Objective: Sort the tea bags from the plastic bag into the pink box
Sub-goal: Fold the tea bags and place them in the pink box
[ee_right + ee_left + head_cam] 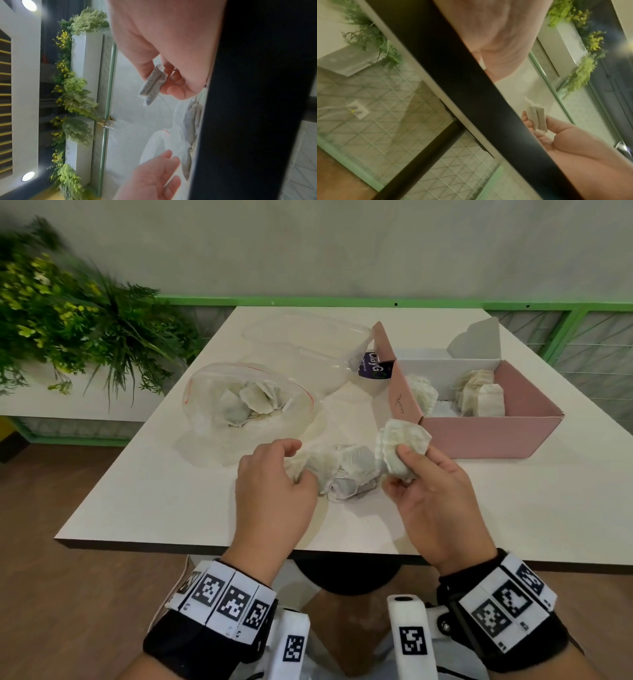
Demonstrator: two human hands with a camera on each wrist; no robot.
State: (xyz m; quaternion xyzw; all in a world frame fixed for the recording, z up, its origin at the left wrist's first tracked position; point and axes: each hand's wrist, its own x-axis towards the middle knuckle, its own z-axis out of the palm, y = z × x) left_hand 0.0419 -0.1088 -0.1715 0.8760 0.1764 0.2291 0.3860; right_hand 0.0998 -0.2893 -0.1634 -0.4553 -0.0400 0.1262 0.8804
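A clear zip plastic bag (239, 402) lies open at the table's left middle with several tea bags inside. The pink box (479, 436) stands at the right and holds tea bags (481, 398) in its compartments. A loose pile of tea bags (342, 474) lies on the table between my hands. My right hand (402, 465) pinches a folded tea bag (400, 440) just above the pile, near the box's front left corner; the same tea bag (152, 85) shows in the right wrist view. My left hand (296, 463) rests at the pile's left end, fingers loosely curled, nothing in its palm (154, 175).
A second clear plastic bag (301, 344) lies at the back beside a purple-labelled packet (373, 366). The white table (171, 508) ends just before my wrists. Green plants (68, 313) stand off the table to the left, and a green railing (342, 301) runs behind.
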